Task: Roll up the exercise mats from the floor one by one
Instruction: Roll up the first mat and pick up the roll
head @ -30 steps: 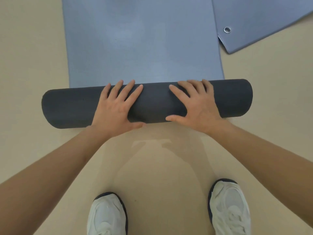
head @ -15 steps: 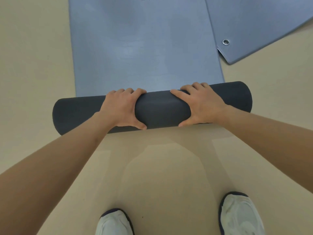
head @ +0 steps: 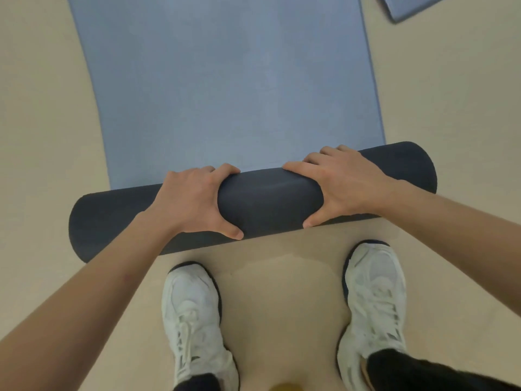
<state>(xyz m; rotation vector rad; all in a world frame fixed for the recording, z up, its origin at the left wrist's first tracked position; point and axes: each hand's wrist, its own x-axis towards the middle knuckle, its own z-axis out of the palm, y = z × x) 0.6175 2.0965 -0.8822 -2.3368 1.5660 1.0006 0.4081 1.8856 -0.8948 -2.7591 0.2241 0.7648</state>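
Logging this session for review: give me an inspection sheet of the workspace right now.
Surface: beige floor, smooth.
Job's things: blue mat partly rolled, dark roll across its near end; corner of second mat top right.
Clutter: yellowish blur at bottom edge, cannot tell what.
Grippers: left hand and right hand each grip the roll, fingers over it, thumbs on the near side.
Cables: nothing seen.
Surroundings: left shoe and right shoe stand just behind the roll.

We see the mat point(head: 225, 88) as matt foam, finely textured, dark on its rolled back. The floor point(head: 282, 277) looks smooth, slightly glossy. Our sneakers point(head: 191, 314) look like mesh.
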